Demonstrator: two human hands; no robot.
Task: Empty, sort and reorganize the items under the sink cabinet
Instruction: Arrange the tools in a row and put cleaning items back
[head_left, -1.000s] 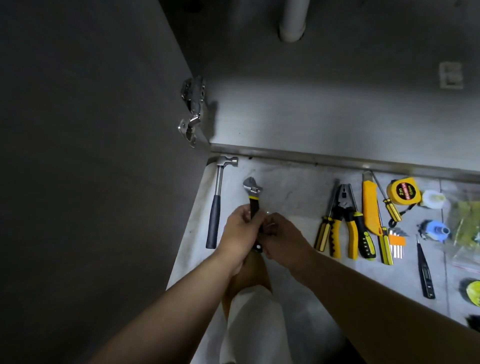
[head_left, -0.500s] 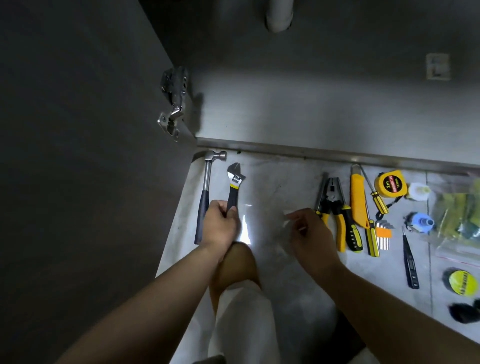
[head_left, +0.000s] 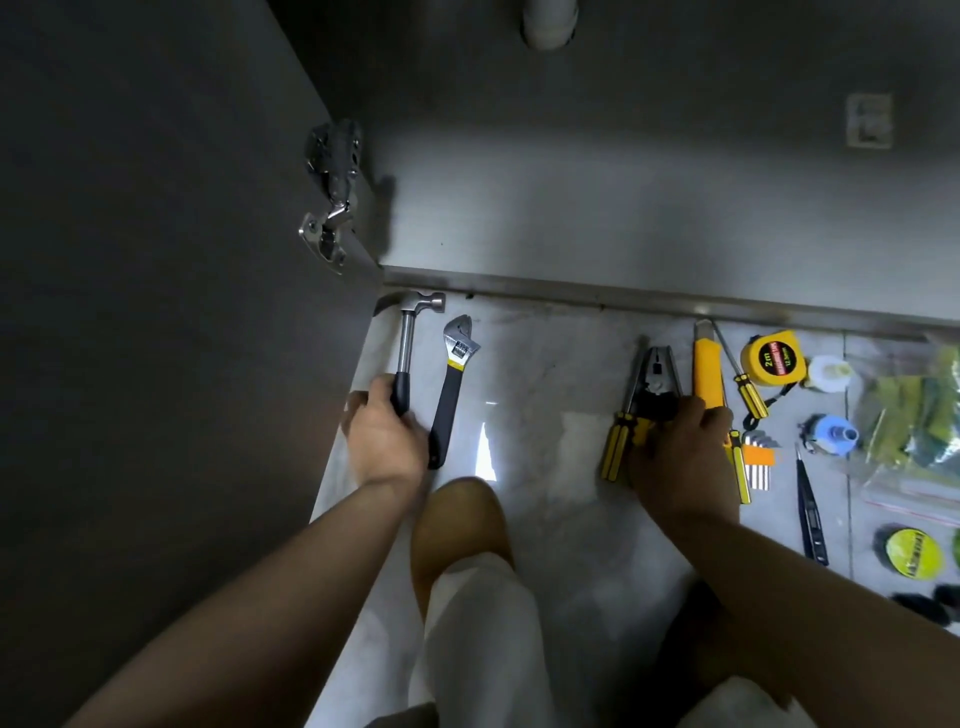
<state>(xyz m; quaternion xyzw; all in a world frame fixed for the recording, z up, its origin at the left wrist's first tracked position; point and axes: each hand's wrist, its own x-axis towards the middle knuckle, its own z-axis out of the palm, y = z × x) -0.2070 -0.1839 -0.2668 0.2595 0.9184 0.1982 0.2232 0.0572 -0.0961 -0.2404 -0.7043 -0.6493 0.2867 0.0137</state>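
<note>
On the pale floor tiles lie a steel hammer (head_left: 407, 338) with a black grip and, just right of it, a black-and-yellow adjustable wrench (head_left: 453, 384). My left hand (head_left: 384, 434) is closed around the hammer's grip, with the wrench touching its right side. My right hand (head_left: 675, 452) lies over the handles of the black-and-yellow pliers (head_left: 655, 382) and the lower end of a yellow utility knife (head_left: 707, 371). Whether it grips either one is hidden. A yellow-handled screwdriver (head_left: 615, 447) sits left of the pliers.
The open cabinet door (head_left: 156, 312) with its hinge (head_left: 330, 228) stands at left, the bare cabinet floor (head_left: 623, 208) and drain pipe (head_left: 548, 23) ahead. A tape measure (head_left: 771, 358), hex keys (head_left: 759, 460), tester pen (head_left: 810, 514) and plastic bag (head_left: 914, 415) lie right. My knee (head_left: 457, 519) is between my arms.
Both hands held the wrench a second ago. My left hand laid it beside the hammer and took the hammer's grip. My right hand moved right onto the pliers and knife.
</note>
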